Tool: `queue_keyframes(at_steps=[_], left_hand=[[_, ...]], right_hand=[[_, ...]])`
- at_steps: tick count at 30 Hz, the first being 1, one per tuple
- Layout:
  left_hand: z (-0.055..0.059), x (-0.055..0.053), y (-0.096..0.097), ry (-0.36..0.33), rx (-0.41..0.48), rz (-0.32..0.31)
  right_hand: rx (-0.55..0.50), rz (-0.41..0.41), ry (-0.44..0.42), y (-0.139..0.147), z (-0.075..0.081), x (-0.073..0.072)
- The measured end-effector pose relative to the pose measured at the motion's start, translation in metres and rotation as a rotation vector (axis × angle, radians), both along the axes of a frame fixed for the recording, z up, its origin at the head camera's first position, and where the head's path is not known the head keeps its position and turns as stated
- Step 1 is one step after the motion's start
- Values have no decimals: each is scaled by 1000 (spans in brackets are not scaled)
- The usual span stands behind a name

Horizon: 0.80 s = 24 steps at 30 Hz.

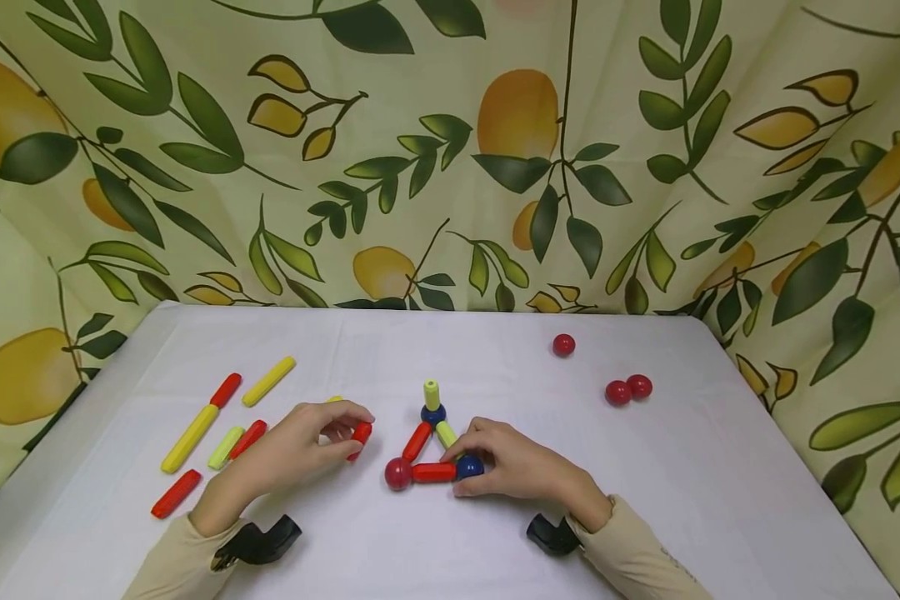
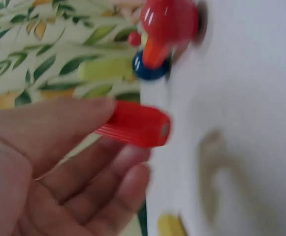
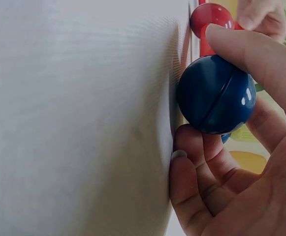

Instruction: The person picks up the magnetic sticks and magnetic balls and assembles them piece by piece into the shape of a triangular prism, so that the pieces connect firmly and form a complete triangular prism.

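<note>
A red magnetic rod (image 1: 360, 437) is pinched between the thumb and fingers of my left hand (image 1: 311, 437), raised off the table in the left wrist view. To its right lies a triangle of rods and balls. The triangle has a red ball (image 1: 398, 473) at its left corner, one blue ball (image 1: 432, 415) at the back and another blue ball (image 3: 214, 96) at the right. Two sides are red rods (image 1: 433, 472); the third is a yellow-green rod (image 1: 446, 436). An upright yellow-green rod (image 1: 431, 393) tops the back ball. My right hand (image 1: 521, 467) grips the right blue ball.
On the left of the white table (image 1: 330, 550) lie several loose rods: yellow (image 1: 190, 438), red (image 1: 176, 494) and yellow-green (image 1: 227, 447). A yellow piece (image 1: 335, 399) shows partly behind my left hand. Three red balls (image 1: 564, 345) lie at the back right. A patterned curtain (image 1: 420, 208) hangs behind.
</note>
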<state>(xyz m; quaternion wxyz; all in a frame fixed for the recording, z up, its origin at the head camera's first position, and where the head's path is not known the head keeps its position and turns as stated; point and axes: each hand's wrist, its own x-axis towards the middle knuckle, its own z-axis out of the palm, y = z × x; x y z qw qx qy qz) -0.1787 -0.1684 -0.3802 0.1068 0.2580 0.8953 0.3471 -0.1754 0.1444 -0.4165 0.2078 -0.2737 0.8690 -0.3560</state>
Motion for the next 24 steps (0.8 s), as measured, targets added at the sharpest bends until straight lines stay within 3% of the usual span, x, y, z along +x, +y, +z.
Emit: queue_keyframes(at_steps=[8,15,18,24], left_hand=[[-2,-5,32,134,195,-45],[-8,-4,41,263,379,-68],[-11,-3,42,261,394,-51],[-15,-2,42,161,340,-51]], right_hand=[[7,3,21,5,0,-4],[-6,18,31,8,0,-5],[-7,14,26,9,0,-5],[-16,14,18,10,0,-6]])
